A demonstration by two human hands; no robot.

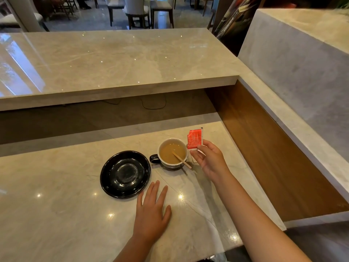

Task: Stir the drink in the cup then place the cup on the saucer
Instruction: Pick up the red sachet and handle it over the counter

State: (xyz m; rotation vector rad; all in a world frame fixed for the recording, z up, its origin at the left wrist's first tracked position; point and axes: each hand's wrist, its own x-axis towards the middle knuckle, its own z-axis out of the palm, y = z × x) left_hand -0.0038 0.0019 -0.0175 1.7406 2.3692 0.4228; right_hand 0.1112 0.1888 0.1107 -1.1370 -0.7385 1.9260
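Note:
A cup [164,146] with a white inside and a dark handle on its left stands on the marble counter, filled with a light brown drink. A wooden stir stick [182,160] leans in it, its end over the right rim. Left of the cup lies an empty black saucer [109,176], apart from it. My right hand [209,159] hovers just right of the cup and pinches a red sachet [194,139] upright. My left hand [154,210] rests flat on the counter, fingers spread, below the saucer's right edge.
The work surface is a low marble counter [56,205]. A raised marble bar top [113,59] runs across behind it, with a dark gap and cables beneath. A wooden panel [264,148] and a marble wall close off the right side. Chairs stand in the background.

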